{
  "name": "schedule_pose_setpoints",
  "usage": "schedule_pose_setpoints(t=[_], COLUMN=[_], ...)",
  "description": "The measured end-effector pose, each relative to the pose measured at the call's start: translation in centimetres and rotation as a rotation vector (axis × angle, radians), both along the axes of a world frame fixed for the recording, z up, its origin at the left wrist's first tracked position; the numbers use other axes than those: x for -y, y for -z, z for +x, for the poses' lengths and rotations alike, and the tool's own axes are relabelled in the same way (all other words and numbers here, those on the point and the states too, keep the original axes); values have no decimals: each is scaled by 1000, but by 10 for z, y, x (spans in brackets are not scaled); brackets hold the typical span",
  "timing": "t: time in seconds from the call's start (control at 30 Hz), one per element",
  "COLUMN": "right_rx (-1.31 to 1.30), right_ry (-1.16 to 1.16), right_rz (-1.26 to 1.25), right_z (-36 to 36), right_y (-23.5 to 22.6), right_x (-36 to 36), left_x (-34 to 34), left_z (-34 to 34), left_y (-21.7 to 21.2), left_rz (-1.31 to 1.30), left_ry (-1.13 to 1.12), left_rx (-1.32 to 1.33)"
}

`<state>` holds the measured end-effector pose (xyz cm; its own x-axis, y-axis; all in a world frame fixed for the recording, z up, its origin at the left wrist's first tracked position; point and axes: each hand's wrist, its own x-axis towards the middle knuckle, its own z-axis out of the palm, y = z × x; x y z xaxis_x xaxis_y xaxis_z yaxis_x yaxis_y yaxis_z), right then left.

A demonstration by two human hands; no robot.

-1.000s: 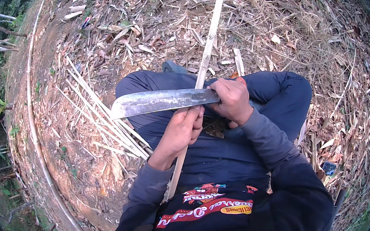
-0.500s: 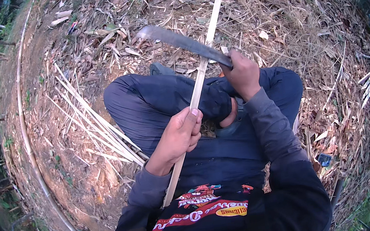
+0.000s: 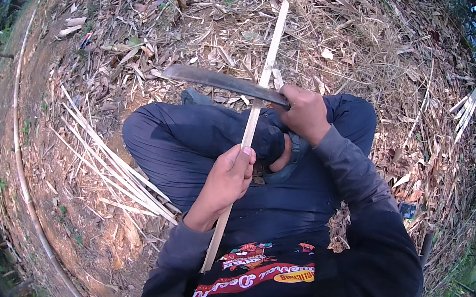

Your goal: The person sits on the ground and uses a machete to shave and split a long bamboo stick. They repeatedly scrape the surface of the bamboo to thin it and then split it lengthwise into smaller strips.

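A long, pale strip of split bamboo (image 3: 251, 124) slants from my lap up and away to the right. My left hand (image 3: 229, 176) grips it around its lower middle, thumb on top. In my right hand (image 3: 304, 113) is the handle of a machete (image 3: 214, 79), which the fingers hide. Its broad dark blade points left and lies across the strip above my left hand, with the tip out over the leaf litter. Both hands are above my crossed legs (image 3: 177, 141) in dark trousers.
Several thin bamboo strips (image 3: 112, 164) lie in a bundle beside my left knee, and more pale strips (image 3: 467, 113) are at the far right. A long pole (image 3: 25, 192) curves along the left. Dry leaves and shavings cover the ground. A small dark object (image 3: 407, 209) lies by my right elbow.
My right hand and the machete have come nearer along the strip, toward my left hand. The left hand keeps its grip. The whole view has shifted slightly.
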<state>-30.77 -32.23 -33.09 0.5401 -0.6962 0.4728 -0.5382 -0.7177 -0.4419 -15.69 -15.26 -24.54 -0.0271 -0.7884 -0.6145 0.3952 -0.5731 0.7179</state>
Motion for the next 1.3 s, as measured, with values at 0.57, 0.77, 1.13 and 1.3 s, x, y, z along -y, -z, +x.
schedule_pose_setpoints(t=[0.57,0.77,1.13,1.3], right_rx=[-41,-60,-135,-112], right_ry=[-10,35,126,-122], right_rz=[-71,-57,-109,-217], right_z=[-4,-10,-21,-6], right_y=[-5,-5,2,-22], right_x=[6,20,40,-1], left_x=[2,0,6,5], left_z=[3,3,1,2], left_y=[7,3,5,-2], left_rz=[-43,-62,-65,-45], left_ry=[-31,-5,7,49], left_rx=[-21,-41,-70,-118])
